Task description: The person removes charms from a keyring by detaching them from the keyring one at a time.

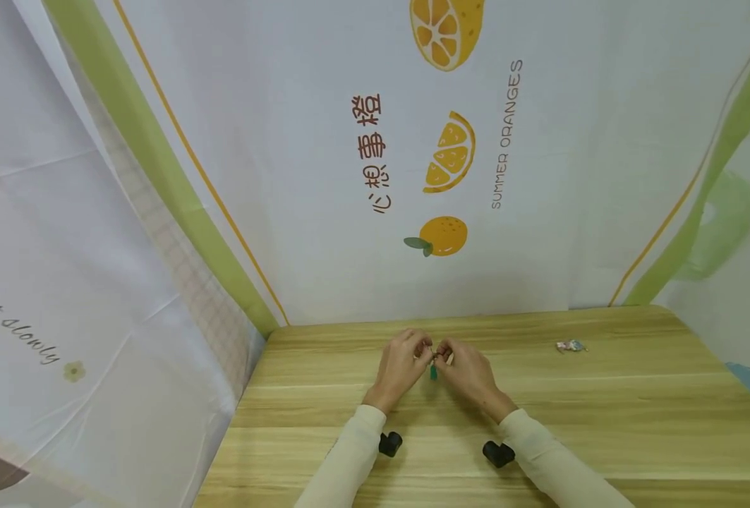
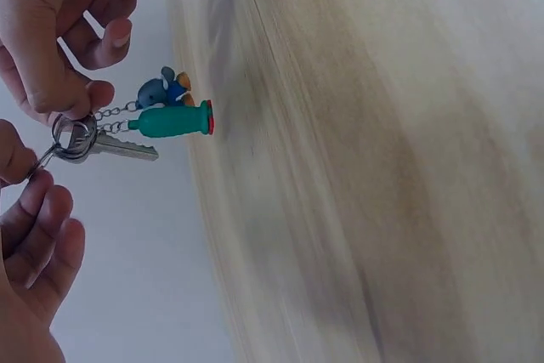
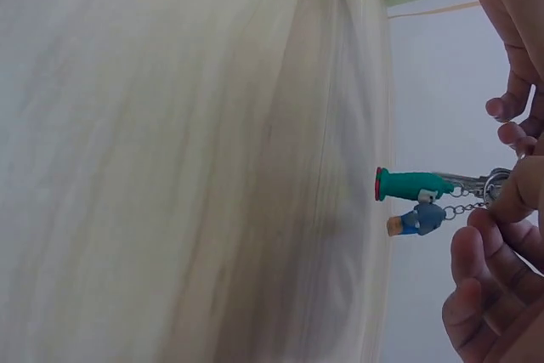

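Both hands meet over the far part of the table, holding a set of keyrings with a key and charms. My left hand (image 1: 402,363) pinches a thin metal ring (image 2: 44,159) between thumb and finger. Close beside it, my right hand (image 1: 470,374) pinches the round key ring (image 2: 75,138), linked with that thin ring. A silver key (image 2: 127,149), a green bottle-shaped charm (image 2: 174,121) with a red base and a small grey-blue animal figure (image 3: 422,218) hang from the rings. Both charms hang on short chains. Fingertips partly hide the rings in the right wrist view.
A small pinkish and light-blue charm (image 1: 571,346) lies on the wooden table (image 1: 603,409), at the far right. White printed cloth (image 1: 324,268) hangs behind the table's back edge and along its sides. Black devices (image 1: 390,444) sit at both wrists.
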`<state>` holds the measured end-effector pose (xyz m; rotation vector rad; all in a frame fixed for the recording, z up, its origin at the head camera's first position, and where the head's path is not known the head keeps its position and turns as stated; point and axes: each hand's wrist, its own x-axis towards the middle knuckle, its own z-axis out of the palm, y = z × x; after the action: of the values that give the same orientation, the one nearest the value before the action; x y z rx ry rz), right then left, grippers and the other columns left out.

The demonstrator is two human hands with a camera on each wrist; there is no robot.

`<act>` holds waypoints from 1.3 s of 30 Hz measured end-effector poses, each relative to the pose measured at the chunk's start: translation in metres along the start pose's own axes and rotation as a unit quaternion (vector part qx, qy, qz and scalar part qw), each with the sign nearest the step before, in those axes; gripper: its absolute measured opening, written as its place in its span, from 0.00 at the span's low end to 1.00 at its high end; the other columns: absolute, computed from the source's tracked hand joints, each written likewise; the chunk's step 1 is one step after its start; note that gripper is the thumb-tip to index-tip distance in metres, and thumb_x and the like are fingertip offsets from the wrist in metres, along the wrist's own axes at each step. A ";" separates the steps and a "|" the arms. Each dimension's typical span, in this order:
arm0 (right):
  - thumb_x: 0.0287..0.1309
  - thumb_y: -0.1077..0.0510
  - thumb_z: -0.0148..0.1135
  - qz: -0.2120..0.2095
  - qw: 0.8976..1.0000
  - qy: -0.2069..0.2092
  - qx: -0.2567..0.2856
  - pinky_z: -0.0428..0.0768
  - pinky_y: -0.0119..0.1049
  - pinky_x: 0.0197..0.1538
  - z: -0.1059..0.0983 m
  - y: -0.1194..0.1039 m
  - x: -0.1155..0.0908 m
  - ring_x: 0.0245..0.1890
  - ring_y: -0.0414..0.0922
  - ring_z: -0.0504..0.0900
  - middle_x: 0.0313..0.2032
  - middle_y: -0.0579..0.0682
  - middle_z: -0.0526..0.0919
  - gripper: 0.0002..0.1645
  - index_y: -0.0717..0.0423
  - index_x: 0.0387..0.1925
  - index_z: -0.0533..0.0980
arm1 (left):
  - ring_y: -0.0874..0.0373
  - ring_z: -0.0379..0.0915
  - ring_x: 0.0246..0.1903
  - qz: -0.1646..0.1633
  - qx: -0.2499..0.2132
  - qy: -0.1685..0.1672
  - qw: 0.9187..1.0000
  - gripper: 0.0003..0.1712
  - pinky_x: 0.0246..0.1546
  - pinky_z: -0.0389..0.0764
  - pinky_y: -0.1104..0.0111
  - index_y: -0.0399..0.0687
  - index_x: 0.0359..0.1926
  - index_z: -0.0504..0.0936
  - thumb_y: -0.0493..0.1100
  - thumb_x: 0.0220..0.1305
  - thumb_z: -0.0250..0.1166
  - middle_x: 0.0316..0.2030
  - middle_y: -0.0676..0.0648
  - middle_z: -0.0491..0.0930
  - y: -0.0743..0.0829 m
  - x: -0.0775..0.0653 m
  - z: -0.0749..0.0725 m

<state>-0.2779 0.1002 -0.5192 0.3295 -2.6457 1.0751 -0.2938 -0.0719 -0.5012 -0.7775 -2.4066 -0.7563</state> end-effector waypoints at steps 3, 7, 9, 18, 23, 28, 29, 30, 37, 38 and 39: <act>0.65 0.60 0.66 0.005 1.000 -0.006 0.004 0.74 0.32 0.26 -0.003 0.001 0.000 0.25 0.36 0.76 0.34 0.45 0.88 0.02 0.50 0.37 0.83 | 0.63 0.79 0.33 -0.012 -0.023 -0.034 0.999 0.08 0.34 0.81 0.76 0.49 0.38 0.89 0.34 0.72 0.65 0.40 0.49 0.86 0.000 -0.001 -0.001; 0.66 0.59 0.66 0.006 1.000 -0.004 -0.003 0.76 0.32 0.26 -0.005 0.003 0.000 0.27 0.36 0.79 0.36 0.46 0.89 0.03 0.49 0.38 0.85 | 0.65 0.75 0.33 -0.044 -0.057 -0.074 0.995 0.10 0.35 0.80 0.76 0.48 0.40 0.90 0.35 0.75 0.62 0.39 0.50 0.83 0.000 -0.002 -0.003; 0.66 0.59 0.67 0.007 1.000 -0.001 -0.006 0.76 0.32 0.26 -0.006 0.004 0.000 0.27 0.36 0.79 0.35 0.46 0.90 0.03 0.49 0.38 0.85 | 0.66 0.73 0.32 -0.058 -0.072 -0.088 0.992 0.10 0.34 0.79 0.76 0.46 0.42 0.90 0.35 0.75 0.62 0.40 0.49 0.83 0.000 -0.001 -0.004; 0.68 0.57 0.67 0.016 1.000 0.003 -0.017 0.76 0.33 0.27 -0.010 0.007 0.004 0.28 0.37 0.80 0.37 0.47 0.90 0.04 0.50 0.39 0.86 | 0.63 0.79 0.36 -0.080 -0.082 -0.123 0.986 0.08 0.37 0.82 0.77 0.41 0.47 0.88 0.33 0.73 0.64 0.41 0.47 0.83 -0.003 -0.001 -0.006; 0.68 0.58 0.67 0.020 1.000 0.010 -0.017 0.74 0.34 0.26 -0.011 0.008 0.005 0.28 0.38 0.80 0.38 0.48 0.91 0.04 0.51 0.40 0.87 | 0.62 0.81 0.36 -0.068 -0.068 -0.118 0.988 0.06 0.37 0.83 0.77 0.41 0.46 0.88 0.34 0.74 0.66 0.40 0.47 0.83 -0.003 -0.001 -0.005; 0.69 0.57 0.67 0.014 1.000 0.025 -0.010 0.72 0.32 0.24 -0.013 0.007 0.004 0.26 0.38 0.79 0.37 0.49 0.91 0.05 0.53 0.41 0.87 | 0.62 0.81 0.35 -0.058 -0.053 -0.103 0.992 0.06 0.35 0.82 0.77 0.42 0.47 0.89 0.36 0.75 0.66 0.40 0.47 0.85 0.000 -0.001 -0.006; 0.69 0.57 0.67 0.012 1.000 0.028 -0.006 0.72 0.32 0.24 -0.014 0.007 0.004 0.26 0.38 0.79 0.37 0.49 0.91 0.05 0.53 0.42 0.87 | 0.62 0.81 0.35 -0.058 -0.047 -0.102 0.992 0.07 0.35 0.82 0.77 0.42 0.48 0.89 0.37 0.75 0.66 0.40 0.47 0.85 0.000 -0.001 -0.005; 0.70 0.58 0.67 0.009 1.000 0.030 -0.003 0.71 0.31 0.23 -0.014 0.007 0.003 0.25 0.37 0.78 0.37 0.49 0.91 0.06 0.53 0.42 0.87 | 0.62 0.81 0.35 -0.056 -0.042 -0.099 0.993 0.07 0.35 0.81 0.77 0.43 0.48 0.89 0.38 0.76 0.66 0.40 0.48 0.85 0.001 -0.001 -0.005; 0.68 0.60 0.67 -0.013 0.999 0.039 0.008 0.69 0.30 0.22 -0.016 0.007 0.004 0.22 0.36 0.75 0.38 0.50 0.91 0.05 0.54 0.42 0.87 | 0.58 0.82 0.35 -0.036 -0.018 -0.070 0.997 0.05 0.32 0.79 0.77 0.47 0.45 0.88 0.41 0.76 0.66 0.41 0.49 0.83 0.001 -0.001 -0.003; 0.67 0.60 0.68 -0.015 0.999 0.041 0.008 0.69 0.30 0.22 -0.016 0.007 0.004 0.22 0.36 0.75 0.38 0.50 0.91 0.05 0.54 0.41 0.87 | 0.57 0.83 0.35 -0.035 -0.018 -0.067 0.997 0.05 0.31 0.79 0.77 0.47 0.45 0.88 0.40 0.76 0.66 0.41 0.49 0.84 0.001 -0.001 -0.003; 0.67 0.60 0.68 -0.017 0.999 0.042 0.008 0.70 0.30 0.22 -0.016 0.007 0.005 0.23 0.36 0.76 0.38 0.51 0.91 0.05 0.54 0.41 0.87 | 0.57 0.83 0.35 -0.035 -0.018 -0.065 0.997 0.05 0.31 0.79 0.77 0.47 0.45 0.88 0.40 0.77 0.66 0.41 0.49 0.84 0.001 0.000 -0.003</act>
<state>-0.2817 0.1161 -0.5107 0.3250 -2.5490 1.0760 -0.2919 -0.0734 -0.4986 -0.7831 -2.5534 -0.8021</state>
